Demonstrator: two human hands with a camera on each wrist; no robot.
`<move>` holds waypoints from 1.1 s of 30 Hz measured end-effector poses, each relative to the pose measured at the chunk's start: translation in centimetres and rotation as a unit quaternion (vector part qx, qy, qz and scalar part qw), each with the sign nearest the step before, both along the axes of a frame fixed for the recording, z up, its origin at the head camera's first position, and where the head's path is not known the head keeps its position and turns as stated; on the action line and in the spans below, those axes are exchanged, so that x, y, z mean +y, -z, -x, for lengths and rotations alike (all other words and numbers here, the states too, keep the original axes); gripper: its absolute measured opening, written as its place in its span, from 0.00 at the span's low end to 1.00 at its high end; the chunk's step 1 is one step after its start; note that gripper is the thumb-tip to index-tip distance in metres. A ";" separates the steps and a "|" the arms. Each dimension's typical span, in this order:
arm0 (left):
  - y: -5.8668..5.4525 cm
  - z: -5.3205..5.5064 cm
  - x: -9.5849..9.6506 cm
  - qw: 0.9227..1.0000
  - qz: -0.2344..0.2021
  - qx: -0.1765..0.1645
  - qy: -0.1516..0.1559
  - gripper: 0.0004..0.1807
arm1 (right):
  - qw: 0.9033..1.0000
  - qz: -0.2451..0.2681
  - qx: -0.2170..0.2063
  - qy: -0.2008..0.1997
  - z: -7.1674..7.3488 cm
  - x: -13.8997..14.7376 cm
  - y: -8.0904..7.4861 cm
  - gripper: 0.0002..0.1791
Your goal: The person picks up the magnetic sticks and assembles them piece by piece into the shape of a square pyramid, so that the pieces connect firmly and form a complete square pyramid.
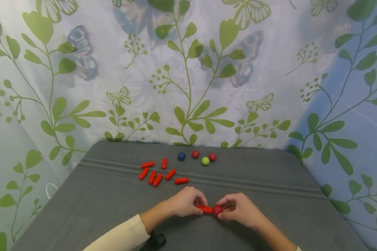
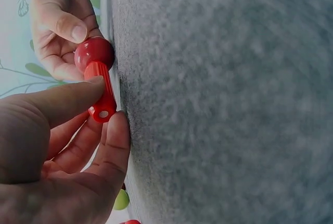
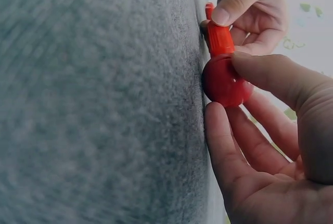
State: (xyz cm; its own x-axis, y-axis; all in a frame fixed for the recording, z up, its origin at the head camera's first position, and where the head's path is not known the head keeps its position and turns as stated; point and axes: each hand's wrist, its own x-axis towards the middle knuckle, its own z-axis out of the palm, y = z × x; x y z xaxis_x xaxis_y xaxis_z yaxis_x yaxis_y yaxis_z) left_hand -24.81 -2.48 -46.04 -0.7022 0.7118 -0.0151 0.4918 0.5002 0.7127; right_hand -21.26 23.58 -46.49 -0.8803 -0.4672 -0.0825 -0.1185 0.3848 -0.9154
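Observation:
In the head view both hands meet low over the grey tabletop, right of centre. My left hand pinches a short ridged red rod between thumb and fingers. A glossy red ball sits against the rod's other end, held by the thumb and fingertips of my right hand. In the left wrist view, the rod's near end shows a pale round spot, and the ball touches the far end. From the right wrist, the ball lies just above the grey surface, in line with the rod.
Several loose red rods lie scattered left of centre on the grey table. Beyond them are a blue ball, two red balls and a lime green ball. A leaf-patterned curtain hangs behind the table.

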 end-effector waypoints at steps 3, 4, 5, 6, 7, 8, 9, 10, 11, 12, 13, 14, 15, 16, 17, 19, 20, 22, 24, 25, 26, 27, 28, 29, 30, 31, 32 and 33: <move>0.0 0.0 0.1 1.000 0.001 -0.004 -0.001 0.08 | 1.000 -0.006 0.003 -0.001 0.0 -0.1 0.0 0.19; 0.0 0.0 0.1 1.000 0.001 -0.006 -0.002 0.09 | 1.000 -0.006 0.004 -0.002 0.0 -0.1 0.0 0.19; 0.0 0.0 0.1 1.000 0.001 -0.007 -0.002 0.09 | 1.000 -0.008 0.006 -0.003 -0.1 -0.2 0.0 0.19; 0.0 0.0 0.1 1.000 0.001 -0.009 -0.001 0.09 | 1.000 -0.010 0.010 -0.004 -0.1 -0.2 0.1 0.19; -0.1 0.0 0.1 1.000 -0.001 -0.010 -0.001 0.09 | 1.000 -0.013 0.014 -0.005 -0.1 -0.2 0.1 0.19; -0.1 0.0 0.1 1.000 -0.002 -0.011 -0.001 0.09 | 1.000 -0.017 0.017 -0.006 -0.1 -0.2 0.1 0.18; -0.1 0.0 0.0 1.000 -0.004 -0.012 0.000 0.09 | 1.000 -0.019 0.021 -0.007 -0.1 -0.2 0.1 0.18; -0.1 0.0 0.0 1.000 -0.007 -0.012 0.001 0.09 | 0.999 -0.023 0.022 -0.007 -0.1 -0.2 0.2 0.18; -0.2 0.0 -0.1 1.000 -0.012 -0.015 0.001 0.09 | 0.999 -0.030 0.025 -0.006 -0.1 -0.2 0.2 0.17; -0.2 -0.1 -0.2 1.000 -0.017 -0.018 0.001 0.09 | 0.999 -0.035 0.028 -0.005 -0.1 -0.2 0.3 0.17; -0.3 -0.1 -0.3 1.000 -0.022 -0.021 0.000 0.09 | 0.999 -0.041 0.029 -0.004 -0.1 -0.2 0.3 0.17; -0.3 0.0 -0.5 0.999 -0.029 -0.026 0.000 0.09 | 0.999 -0.040 0.028 -0.003 -0.1 -0.2 0.3 0.17; -0.3 0.1 -0.6 0.999 -0.036 -0.030 -0.002 0.09 | 0.999 -0.038 0.027 -0.002 -0.1 -0.2 0.3 0.17; -0.3 0.2 -0.8 0.998 -0.043 -0.035 -0.003 0.09 | 0.999 -0.036 0.026 -0.001 0.0 -0.2 0.3 0.17; -0.3 0.4 -1.0 0.998 -0.050 -0.038 -0.004 0.09 | 0.999 -0.032 0.026 -0.001 -0.1 -0.3 0.3 0.17; -0.2 0.8 -1.4 0.997 -0.060 -0.040 -0.008 0.09 | 0.999 -0.023 0.024 0.000 0.0 -0.3 0.2 0.17; -0.1 1.1 -1.6 0.997 -0.066 -0.039 -0.010 0.09 | 1.000 -0.018 0.023 0.000 0.0 -0.4 0.2 0.17; 0.0 1.6 -2.0 0.997 -0.071 -0.027 -0.017 0.09 | 1.000 -0.018 0.024 -0.001 0.0 -0.4 0.1 0.17; 0.0 2.2 -2.3 0.997 -0.074 -0.010 -0.031 0.09 | 1.000 -0.020 0.024 0.000 0.0 -0.4 0.1 0.17; 0.0 2.6 -2.5 0.996 -0.074 -0.001 -0.039 0.09 | 1.000 -0.021 0.023 0.000 0.0 -0.4 0.1 0.17; 0.0 2.9 -2.7 0.996 -0.073 0.009 -0.049 0.09 | 1.000 -0.022 0.022 0.001 0.0 -0.4 0.1 0.17; -0.1 3.3 -2.9 0.995 -0.072 0.020 -0.060 0.10 | 1.000 -0.023 0.021 0.002 0.1 -0.4 0.1 0.17; -0.2 3.8 -3.1 0.995 -0.070 0.028 -0.072 0.10 | 1.000 -0.024 0.019 0.002 0.1 -0.4 0.1 0.17; -0.3 4.2 -3.3 0.994 -0.069 0.038 -0.082 0.10 | 1.000 -0.025 0.018 0.003 0.1 -0.4 0.2 0.17; -0.4 4.6 -3.4 0.992 -0.068 0.045 -0.091 0.10 | 1.000 -0.025 0.016 0.003 0.2 -0.4 0.2 0.17; -0.5 5.0 -3.6 0.991 -0.068 0.050 -0.101 0.11 | 1.000 -0.024 0.015 0.003 0.2 -0.4 0.2 0.17; -0.6 5.5 -3.8 0.990 -0.068 0.055 -0.110 0.11 | 1.000 -0.024 0.016 0.003 0.2 -0.4 0.2 0.17; -0.6 6.0 -4.0 0.989 -0.069 0.059 -0.119 0.12 | 1.000 -0.023 0.015 0.002 0.2 -0.4 0.2 0.17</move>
